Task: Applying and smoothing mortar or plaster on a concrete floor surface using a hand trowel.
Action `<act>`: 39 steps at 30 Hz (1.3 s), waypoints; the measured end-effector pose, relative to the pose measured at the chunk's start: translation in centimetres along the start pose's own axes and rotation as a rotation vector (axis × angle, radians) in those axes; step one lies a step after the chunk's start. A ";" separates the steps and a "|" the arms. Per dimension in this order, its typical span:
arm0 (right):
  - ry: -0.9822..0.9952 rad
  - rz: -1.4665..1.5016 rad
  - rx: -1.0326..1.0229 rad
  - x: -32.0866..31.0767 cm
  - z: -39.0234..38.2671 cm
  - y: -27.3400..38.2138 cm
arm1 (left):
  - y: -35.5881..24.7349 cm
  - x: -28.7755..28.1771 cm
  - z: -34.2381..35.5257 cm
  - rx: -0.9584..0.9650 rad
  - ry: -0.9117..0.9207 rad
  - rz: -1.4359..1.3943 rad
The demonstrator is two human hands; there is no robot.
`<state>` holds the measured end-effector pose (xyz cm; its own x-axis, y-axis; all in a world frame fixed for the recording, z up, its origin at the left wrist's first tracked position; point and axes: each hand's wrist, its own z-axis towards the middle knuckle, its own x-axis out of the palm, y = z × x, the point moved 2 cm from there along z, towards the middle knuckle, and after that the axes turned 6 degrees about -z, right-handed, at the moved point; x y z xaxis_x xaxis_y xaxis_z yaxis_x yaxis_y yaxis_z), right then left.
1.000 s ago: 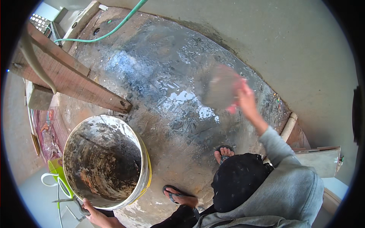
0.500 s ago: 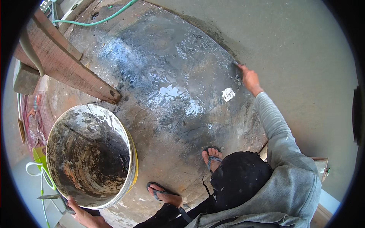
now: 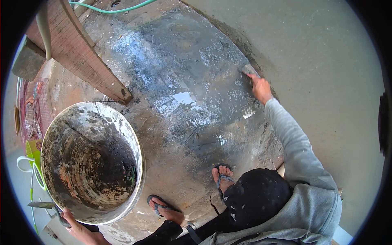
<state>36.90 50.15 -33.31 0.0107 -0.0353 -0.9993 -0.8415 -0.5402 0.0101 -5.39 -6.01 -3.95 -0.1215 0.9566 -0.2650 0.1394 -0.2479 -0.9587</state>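
Observation:
My right hand [image 3: 261, 89] is closed around a small flat metal trowel [image 3: 249, 71], whose blade lies against the wet grey cement floor [image 3: 163, 57] close to the foot of the wall. At the lower left, my left hand [image 3: 77, 228] is closed on the dark handle of a pointing trowel [image 3: 43, 205], its narrow blade sticking out leftward. That hand is right beside the rim of a large bucket [image 3: 141, 163], crusted inside with dark residue. Whether the fingers also touch the bucket I cannot tell. My fingers partly hide both handles.
A wooden plank [image 3: 87, 61] slants down beside the bucket. The smooth grey wall [image 3: 318, 69] rises on the right. A green hose [image 3: 122, 10] crosses the far left, and a pink mesh basket [image 3: 34, 106] stands behind the bucket. My sandalled feet [image 3: 223, 175] are on the floor.
My right hand has shifted a little left and nearer along the wall's foot, and more of its trowel blade shows. The view has moved slightly; my left hand stays by the bucket.

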 end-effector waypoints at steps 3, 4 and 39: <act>0.114 -0.024 -0.045 -2.1 -1.2 2.1 | -0.6 0.4 -0.1 -0.008 0.004 0.023; 0.018 0.046 -0.036 -3.1 -0.5 2.1 | -0.6 0.5 0.1 -0.012 -0.004 0.022; -0.160 0.893 0.364 -1.8 -2.8 -2.1 | 1.4 1.1 0.8 -0.033 0.031 -0.019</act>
<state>40.18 48.98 -31.47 -0.7622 -0.1766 -0.6228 -0.6201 -0.0768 0.7807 -6.11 -5.45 -5.64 -0.0937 0.9656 -0.2425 0.1698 -0.2245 -0.9596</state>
